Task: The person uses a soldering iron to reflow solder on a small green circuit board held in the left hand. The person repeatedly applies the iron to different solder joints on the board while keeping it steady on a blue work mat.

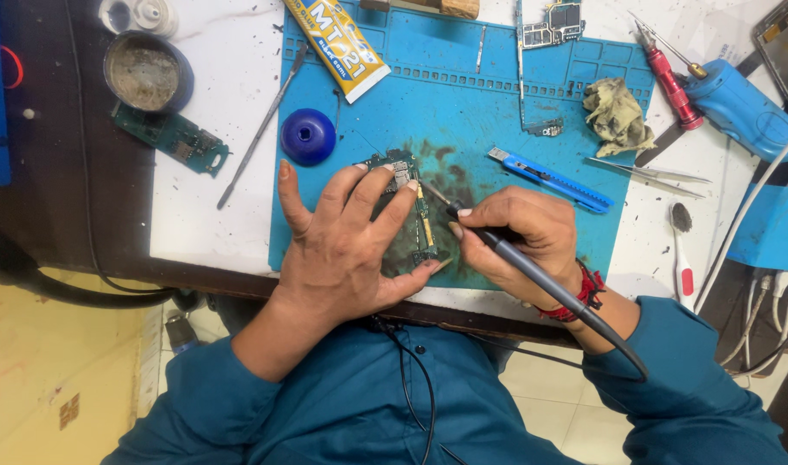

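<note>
The circuit board [409, 207] lies on the blue mat [463, 103], near the mat's front edge. Your left hand [347, 241] rests on the board, fingers spread flat and pinning it down. Your right hand [523, 237], just right of the board, has its grip pinched around a soldering iron [532, 271]; the tip seems to touch the board's top edge. Farther right of the board lies a blue knife [549, 178], and just left of it a blue cap [308, 136].

circuit board [409, 211] | green, flat on mat | soldering iron [506, 251] | tip touching
</note>
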